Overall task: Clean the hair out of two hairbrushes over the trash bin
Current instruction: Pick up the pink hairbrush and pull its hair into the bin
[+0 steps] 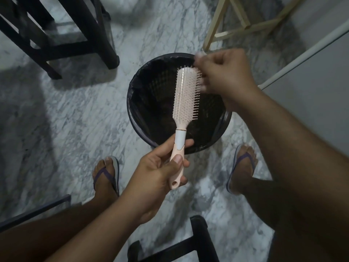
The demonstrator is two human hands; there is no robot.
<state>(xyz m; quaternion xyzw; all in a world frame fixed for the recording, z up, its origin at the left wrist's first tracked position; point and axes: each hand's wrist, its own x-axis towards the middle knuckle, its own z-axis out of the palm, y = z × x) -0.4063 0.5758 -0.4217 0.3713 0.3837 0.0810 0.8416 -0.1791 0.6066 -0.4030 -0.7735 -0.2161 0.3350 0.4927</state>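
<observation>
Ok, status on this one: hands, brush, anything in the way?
Left hand grips pink hairbrush by the handle. Right hand at its bristles, motion-blurred. Brush over trash bin. Nothing blocking.

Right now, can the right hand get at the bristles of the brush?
Probably yes: the right hand is beside the far end of the brush, above the bin, nothing between them. Blur hides whether it touches.

Grey-veined marble floor [66, 120]; dark wooden stool [102, 40]; pale wooden frame [214, 25].

Pink hairbrush [186, 95] bristles-up, tilted, above black-lined trash bin [136, 87]
</observation>
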